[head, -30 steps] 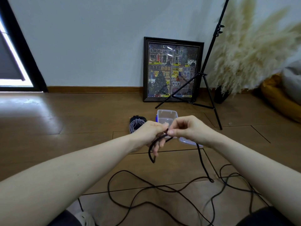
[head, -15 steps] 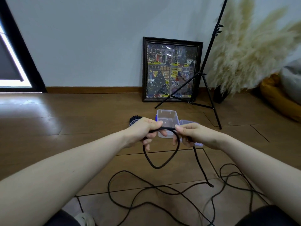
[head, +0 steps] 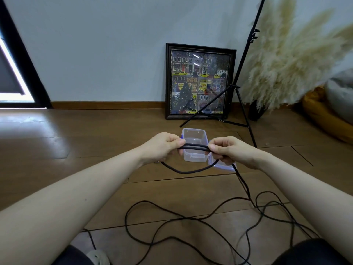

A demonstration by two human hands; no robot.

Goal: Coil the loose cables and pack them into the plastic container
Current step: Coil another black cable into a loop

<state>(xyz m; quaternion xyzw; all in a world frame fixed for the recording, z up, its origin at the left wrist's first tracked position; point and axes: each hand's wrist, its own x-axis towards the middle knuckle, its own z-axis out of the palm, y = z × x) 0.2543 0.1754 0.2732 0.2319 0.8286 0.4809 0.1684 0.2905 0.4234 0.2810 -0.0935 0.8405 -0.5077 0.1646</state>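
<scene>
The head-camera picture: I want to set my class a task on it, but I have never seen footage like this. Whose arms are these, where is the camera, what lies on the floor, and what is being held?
There is no machine here. A person wears a wide-angle camera on the head, looking forward and down, so the two bare arms reaching in from the bottom are their own. The left hand and the right hand each grip a black cable, stretching doubled strands between them, with a loop hanging below. The rest of that cable lies in loose curves on the wooden floor. Behind the hands stands an open clear plastic container, with its lid lying beside it. Against the wall lean a framed picture and a black tripod stand, next to pampas grass.
</scene>
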